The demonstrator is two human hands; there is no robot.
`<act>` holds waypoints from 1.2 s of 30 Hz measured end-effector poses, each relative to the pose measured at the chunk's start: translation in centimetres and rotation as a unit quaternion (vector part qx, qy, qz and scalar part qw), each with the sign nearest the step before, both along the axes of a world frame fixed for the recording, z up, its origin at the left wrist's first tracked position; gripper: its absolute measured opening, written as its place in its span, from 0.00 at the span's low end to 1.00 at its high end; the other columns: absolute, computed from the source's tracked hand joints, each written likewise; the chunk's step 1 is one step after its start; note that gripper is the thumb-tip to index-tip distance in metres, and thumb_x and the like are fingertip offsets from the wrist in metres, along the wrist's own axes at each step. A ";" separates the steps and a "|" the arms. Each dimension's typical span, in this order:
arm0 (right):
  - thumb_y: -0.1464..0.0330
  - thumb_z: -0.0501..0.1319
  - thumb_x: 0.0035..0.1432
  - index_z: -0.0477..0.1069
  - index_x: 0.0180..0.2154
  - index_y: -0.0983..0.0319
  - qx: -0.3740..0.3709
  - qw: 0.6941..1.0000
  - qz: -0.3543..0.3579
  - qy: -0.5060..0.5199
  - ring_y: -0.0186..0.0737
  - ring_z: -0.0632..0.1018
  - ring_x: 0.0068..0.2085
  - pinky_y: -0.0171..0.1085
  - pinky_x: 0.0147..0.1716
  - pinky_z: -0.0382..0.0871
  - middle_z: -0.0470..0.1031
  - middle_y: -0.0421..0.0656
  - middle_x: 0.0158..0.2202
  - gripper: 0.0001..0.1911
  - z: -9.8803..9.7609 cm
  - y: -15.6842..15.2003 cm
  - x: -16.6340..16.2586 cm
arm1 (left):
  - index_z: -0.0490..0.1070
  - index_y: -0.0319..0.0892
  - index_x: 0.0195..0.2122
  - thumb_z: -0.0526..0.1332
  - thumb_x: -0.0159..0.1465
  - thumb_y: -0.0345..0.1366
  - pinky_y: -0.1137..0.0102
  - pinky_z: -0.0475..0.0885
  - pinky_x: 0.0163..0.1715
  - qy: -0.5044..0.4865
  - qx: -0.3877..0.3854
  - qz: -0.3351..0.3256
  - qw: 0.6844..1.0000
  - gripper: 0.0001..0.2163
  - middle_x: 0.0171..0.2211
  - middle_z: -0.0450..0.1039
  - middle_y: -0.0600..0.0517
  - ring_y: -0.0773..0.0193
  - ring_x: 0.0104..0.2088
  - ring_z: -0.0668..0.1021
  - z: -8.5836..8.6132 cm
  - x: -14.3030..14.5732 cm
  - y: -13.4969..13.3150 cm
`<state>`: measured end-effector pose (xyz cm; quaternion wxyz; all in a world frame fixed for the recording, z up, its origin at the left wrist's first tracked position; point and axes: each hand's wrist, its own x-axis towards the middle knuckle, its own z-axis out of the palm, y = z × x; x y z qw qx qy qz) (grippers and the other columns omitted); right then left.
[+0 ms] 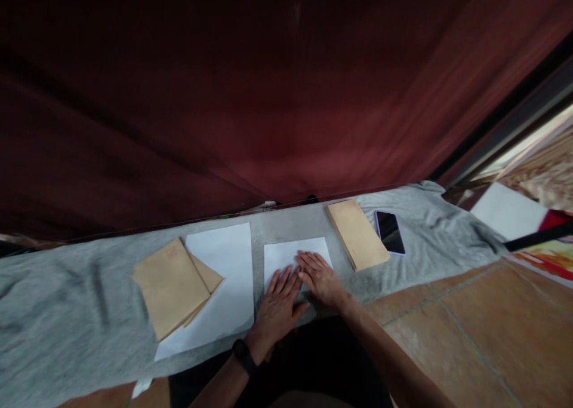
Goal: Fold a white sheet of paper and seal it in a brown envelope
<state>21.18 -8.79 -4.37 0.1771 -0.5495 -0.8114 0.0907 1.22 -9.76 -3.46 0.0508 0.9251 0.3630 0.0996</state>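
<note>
A small folded white paper [290,255] lies on the grey cloth [67,312] straight ahead. My left hand [277,309] rests flat on its near left part, fingers stretched out, a black band on the wrist. My right hand [320,276] presses flat on the paper's near right part, fingers spread and pointing left. Neither hand holds anything. To the left lies a larger white sheet [226,282] with brown envelopes [172,285] stacked on its left side.
A stack of brown envelopes [357,233] and a black phone [389,232] lie to the right on the cloth. A dark red curtain [268,97] hangs behind. Tiled floor [483,336] runs to the right, with a white sheet [508,211] and coloured items beyond.
</note>
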 end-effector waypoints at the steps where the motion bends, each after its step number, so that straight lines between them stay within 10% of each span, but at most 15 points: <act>1: 0.61 0.48 0.73 0.58 0.68 0.58 0.001 1.000 -0.017 -0.007 0.42 0.62 0.69 0.47 0.68 0.54 0.59 0.43 0.69 0.25 -0.2 0.4 0.3 | 0.56 0.43 0.69 0.54 0.69 0.50 0.51 0.50 0.70 0.001 0.006 -0.004 1.000 0.30 0.69 0.59 0.48 0.53 0.70 0.57 -0.1 0.0 0.0; 20: 0.58 0.45 0.73 0.54 0.68 0.72 0.082 0.972 -0.213 -0.048 0.52 0.59 0.69 0.52 0.66 0.56 0.57 0.58 0.69 0.31 -2.0 2.4 3.3 | 0.51 0.43 0.71 0.51 0.71 0.51 0.50 0.52 0.69 0.016 0.056 -0.011 0.998 0.31 0.71 0.53 0.49 0.52 0.71 0.55 -0.7 -0.1 0.1; 26: 0.60 0.45 0.73 0.56 0.68 0.67 0.084 0.988 -0.123 -0.044 0.47 0.60 0.69 0.49 0.66 0.56 0.59 0.51 0.69 0.29 -1.8 -1.5 -0.5 | 0.54 0.42 0.70 0.51 0.71 0.48 0.50 0.52 0.69 0.027 0.057 -0.017 0.998 0.29 0.71 0.53 0.48 0.51 0.71 0.54 -0.7 -0.1 0.1; 36: 0.61 0.50 0.72 0.53 0.69 0.68 0.111 0.975 -0.168 -0.090 0.51 0.60 0.69 0.50 0.66 0.54 0.57 0.55 0.69 0.30 -2.7 -3.1 -0.9 | 0.53 0.34 0.69 0.46 0.73 0.44 0.53 0.59 0.67 0.012 0.023 0.047 0.999 0.27 0.69 0.56 0.40 0.54 0.70 0.58 -0.4 1.9 0.4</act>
